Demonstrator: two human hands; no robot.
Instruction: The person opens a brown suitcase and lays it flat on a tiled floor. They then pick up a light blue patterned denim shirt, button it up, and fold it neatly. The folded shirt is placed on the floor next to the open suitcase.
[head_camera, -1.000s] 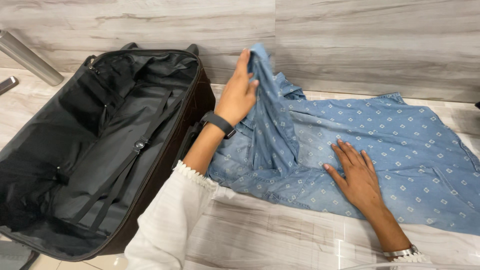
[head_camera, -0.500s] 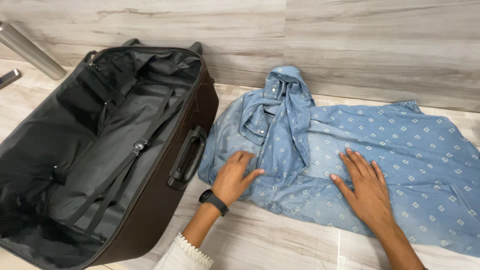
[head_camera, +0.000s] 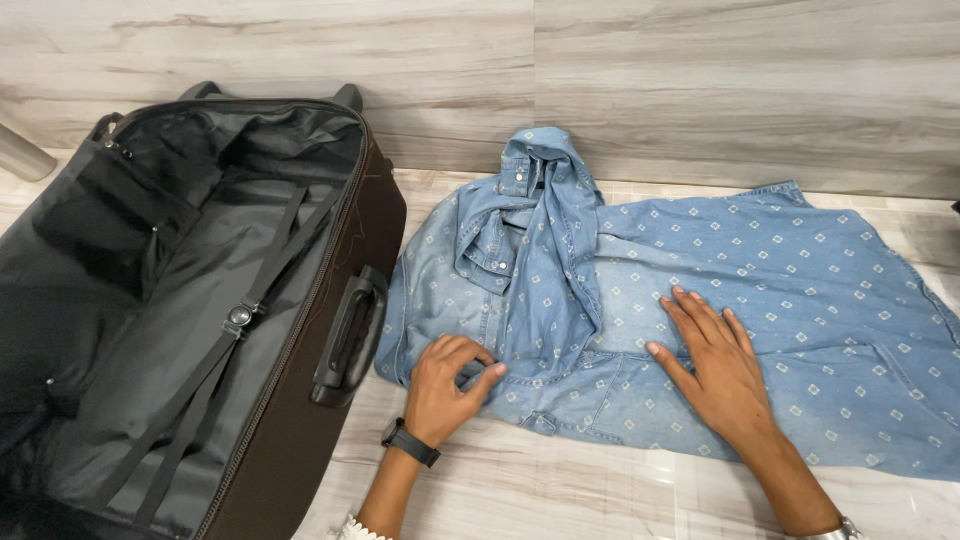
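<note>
A light blue denim garment (head_camera: 760, 290) with a small white diamond print lies spread on the pale tiled floor, its collar and one sleeve bunched up near the wall. My left hand (head_camera: 445, 388), with a black wristband, pinches the garment's lower left edge between thumb and curled fingers. My right hand (head_camera: 715, 370) lies flat on the cloth near its middle, fingers spread. An open dark brown suitcase (head_camera: 300, 430) with black lining and crossed straps sits just left of the garment.
A wood-look tiled wall (head_camera: 700, 90) runs behind the garment and suitcase. The suitcase's side handle (head_camera: 345, 335) faces the cloth. A grey metal post (head_camera: 20, 152) shows at the far left edge.
My left hand dropped the raised sleeve onto the garment, came down to its lower left edge and now pinches it. My right hand has stayed flat on the cloth.
</note>
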